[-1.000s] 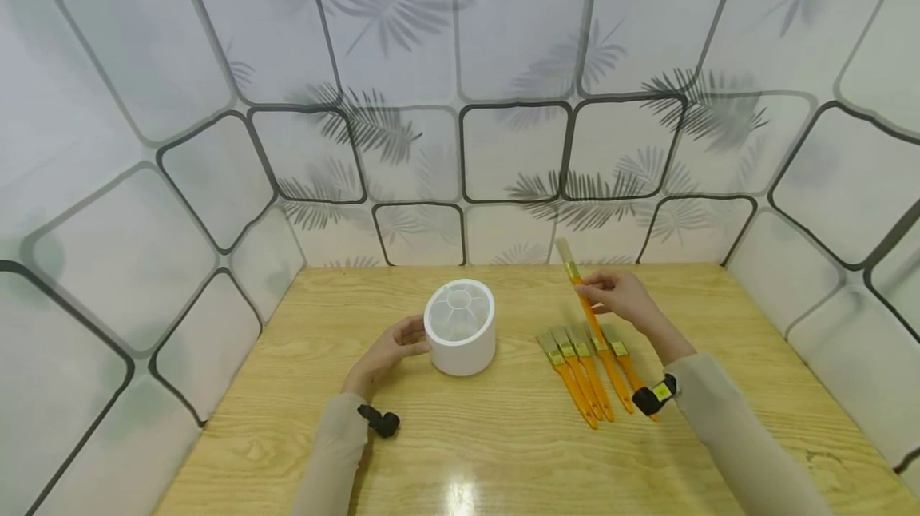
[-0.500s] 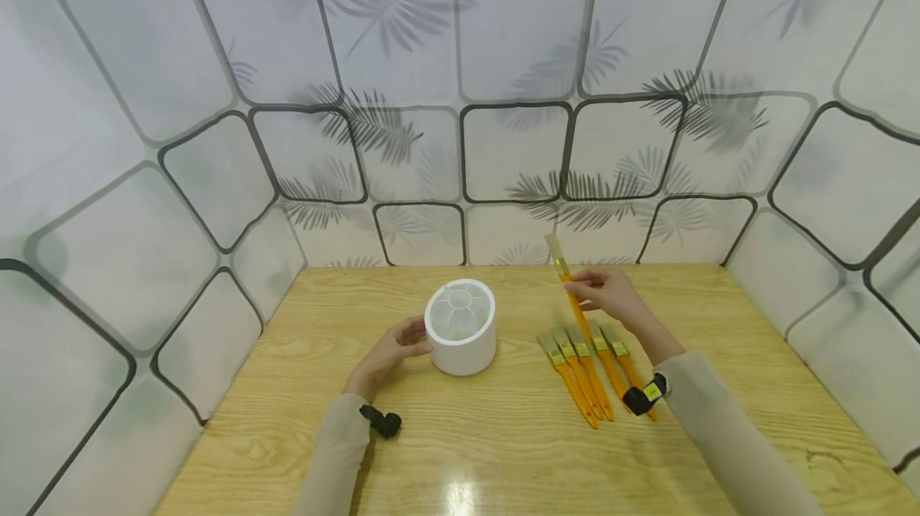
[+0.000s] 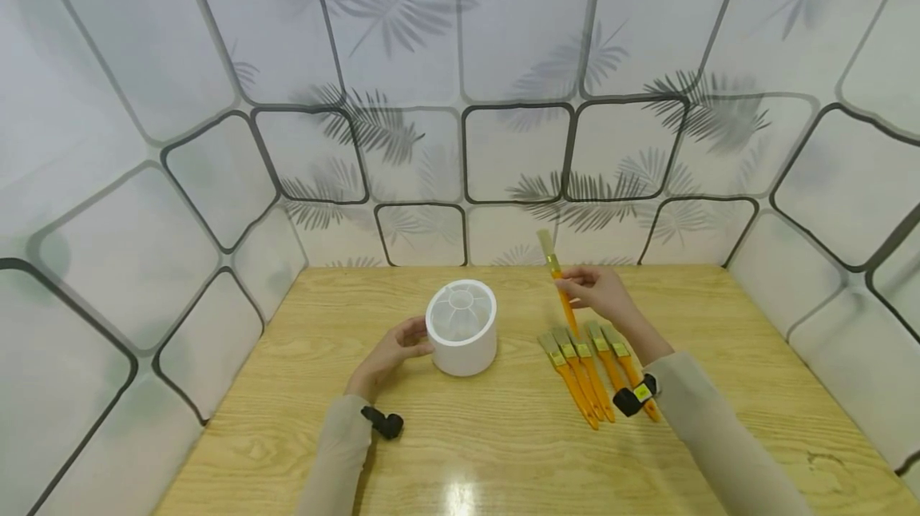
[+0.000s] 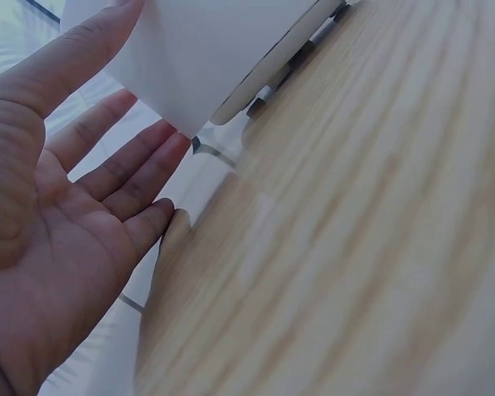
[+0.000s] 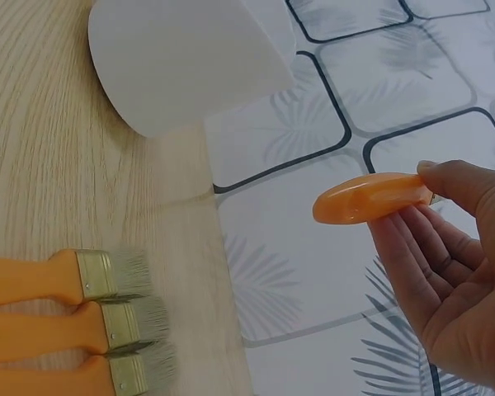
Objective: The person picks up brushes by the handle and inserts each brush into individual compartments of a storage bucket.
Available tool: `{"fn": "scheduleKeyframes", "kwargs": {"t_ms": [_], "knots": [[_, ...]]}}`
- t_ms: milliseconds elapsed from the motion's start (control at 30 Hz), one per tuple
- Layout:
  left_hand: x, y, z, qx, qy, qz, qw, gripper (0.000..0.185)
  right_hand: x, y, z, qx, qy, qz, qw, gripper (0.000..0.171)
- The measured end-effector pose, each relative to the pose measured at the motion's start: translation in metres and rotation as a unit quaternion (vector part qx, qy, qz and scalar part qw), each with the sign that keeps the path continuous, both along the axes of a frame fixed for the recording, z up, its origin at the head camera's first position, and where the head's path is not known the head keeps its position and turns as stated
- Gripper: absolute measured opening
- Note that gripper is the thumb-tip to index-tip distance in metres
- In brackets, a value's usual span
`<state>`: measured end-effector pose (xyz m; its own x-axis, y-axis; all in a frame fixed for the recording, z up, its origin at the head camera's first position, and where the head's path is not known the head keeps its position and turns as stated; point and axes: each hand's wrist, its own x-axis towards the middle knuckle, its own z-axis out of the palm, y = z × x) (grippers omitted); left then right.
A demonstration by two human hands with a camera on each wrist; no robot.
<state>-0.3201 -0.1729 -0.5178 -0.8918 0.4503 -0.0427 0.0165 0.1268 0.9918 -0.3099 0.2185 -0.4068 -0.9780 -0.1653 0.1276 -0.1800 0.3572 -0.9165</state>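
My right hand (image 3: 600,292) pinches an orange-handled paintbrush (image 3: 557,282) and holds it in the air, bristles up, above the row of brushes. In the right wrist view the orange handle end (image 5: 370,199) sticks out from my fingertips (image 5: 445,186). A white round holder (image 3: 461,327) with divided compartments stands at the table's middle. My left hand (image 3: 391,352) rests against its left side with straight fingers (image 4: 124,169) touching the white wall (image 4: 206,49).
Several orange paintbrushes (image 3: 585,368) lie side by side on the wooden table (image 3: 503,452), to the right of the holder. Patterned wall panels (image 3: 503,148) close in the back and both sides.
My right hand has lifted the brush clear of the row and carried it left, toward the holder. The left hand and holder have stayed put.
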Motion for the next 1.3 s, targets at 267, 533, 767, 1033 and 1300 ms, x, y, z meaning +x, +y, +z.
{"fn": "scheduleKeyframes", "kwargs": {"t_ms": [267,533,767,1033,1300], "knots": [[-0.003,0.000,-0.004,0.001,0.020,-0.005,0.9998,0.066,0.001,-0.010,0.005,-0.010,-0.006,-0.006,1.000,0.044],[-0.003,0.000,-0.007,-0.003,0.028,0.004,0.9996,0.068,-0.002,-0.019,0.005,-0.022,-0.002,0.011,1.000,0.038],[-0.002,0.000,-0.006,0.003,0.022,0.009,0.9997,0.069,-0.004,-0.030,0.004,-0.014,0.010,0.013,1.000,0.038],[-0.002,0.001,-0.006,0.002,0.019,0.007,0.9998,0.068,-0.004,-0.038,0.006,-0.012,0.024,0.008,1.000,0.038],[-0.001,0.002,-0.004,-0.002,0.017,0.011,0.9998,0.068,-0.005,-0.043,0.010,-0.017,0.028,0.011,0.999,0.035]]}}
